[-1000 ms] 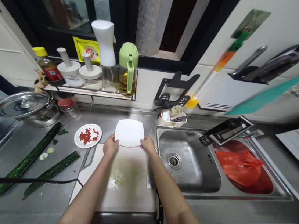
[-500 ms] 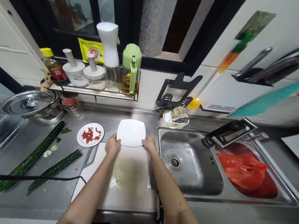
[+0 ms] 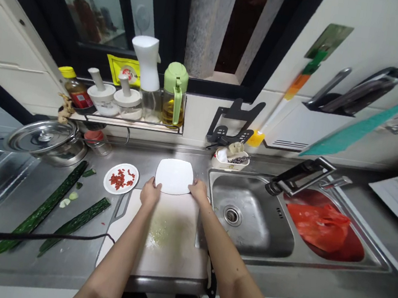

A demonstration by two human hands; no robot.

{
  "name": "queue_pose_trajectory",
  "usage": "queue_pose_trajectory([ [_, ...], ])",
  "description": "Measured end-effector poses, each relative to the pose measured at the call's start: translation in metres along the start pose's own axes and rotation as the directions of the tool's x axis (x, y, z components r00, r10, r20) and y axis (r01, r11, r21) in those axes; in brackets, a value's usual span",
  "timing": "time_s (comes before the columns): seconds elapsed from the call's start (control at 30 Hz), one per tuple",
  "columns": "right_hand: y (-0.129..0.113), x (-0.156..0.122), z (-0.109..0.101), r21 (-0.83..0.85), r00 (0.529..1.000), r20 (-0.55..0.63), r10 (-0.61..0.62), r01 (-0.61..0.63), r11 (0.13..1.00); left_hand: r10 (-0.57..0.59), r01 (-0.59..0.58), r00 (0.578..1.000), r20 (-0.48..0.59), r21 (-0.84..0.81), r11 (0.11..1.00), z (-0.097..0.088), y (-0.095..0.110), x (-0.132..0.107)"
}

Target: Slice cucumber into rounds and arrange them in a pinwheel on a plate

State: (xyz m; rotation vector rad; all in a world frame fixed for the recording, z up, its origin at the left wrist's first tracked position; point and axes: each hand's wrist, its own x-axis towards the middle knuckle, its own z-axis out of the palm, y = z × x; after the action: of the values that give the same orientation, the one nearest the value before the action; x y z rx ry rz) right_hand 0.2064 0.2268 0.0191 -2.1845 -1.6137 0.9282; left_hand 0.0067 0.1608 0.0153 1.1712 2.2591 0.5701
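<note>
From my remote post I have both hands at a white plate (image 3: 174,176), squarish with rounded corners, at the far edge of a pale cutting board (image 3: 168,263) on a metal surface (image 3: 72,276). The left hand (image 3: 150,192) has its fingers clamped on the plate's near left corner; the right hand (image 3: 198,192) has its fingers clamped on the near right one, thumbs at the rim. I cannot tell whether the plate rests or is held just above the surface. For steady handling, I would grip both corners equally, level the plate, and lower its far edge gently, since the board's wet patch suggests slippery fingers. To the left, near but apart, sits a round plate (image 3: 106,183) of red pieces (image 3: 118,179); to the right is the sink (image 3: 269,228). I would give both clearance.
</note>
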Motion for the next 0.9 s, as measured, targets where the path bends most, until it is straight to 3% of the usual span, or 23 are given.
queue_pose_trajectory([
  [0.13,0.009,-0.014,-0.012,0.017,0.994,-0.094,-0.057,0.059,0.998,0.025,-0.039,0.994,-0.103,-0.132,0.99,-0.003,-0.007,-0.01],
  [0.3,0.035,-0.051,-0.028,0.084,0.983,-0.121,-0.14,0.151,0.985,-0.006,-0.058,0.981,-0.196,-0.316,0.947,-0.009,-0.019,-0.035],
  [0.47,0.072,-0.1,-0.05,0.08,0.964,-0.169,-0.207,0.222,0.972,-0.011,-0.107,0.961,-0.276,-0.409,0.906,-0.032,-0.04,-0.052],
  [0.57,0.094,-0.123,-0.063,-0.019,0.965,-0.147,-0.219,0.218,0.976,-0.006,-0.122,0.941,-0.339,-0.355,0.927,-0.055,-0.063,-0.055],
  [0.77,0.119,-0.156,-0.073,-0.251,0.986,0.07,-0.154,0.167,0.953,-0.011,-0.052,0.887,-0.462,-0.124,0.991,-0.101,-0.121,-0.057],
  [0.9,0.128,-0.164,-0.071,-0.317,0.989,0.132,-0.067,0.106,0.942,0.033,0.016,0.906,-0.422,0.112,0.994,-0.12,-0.144,-0.062],
])
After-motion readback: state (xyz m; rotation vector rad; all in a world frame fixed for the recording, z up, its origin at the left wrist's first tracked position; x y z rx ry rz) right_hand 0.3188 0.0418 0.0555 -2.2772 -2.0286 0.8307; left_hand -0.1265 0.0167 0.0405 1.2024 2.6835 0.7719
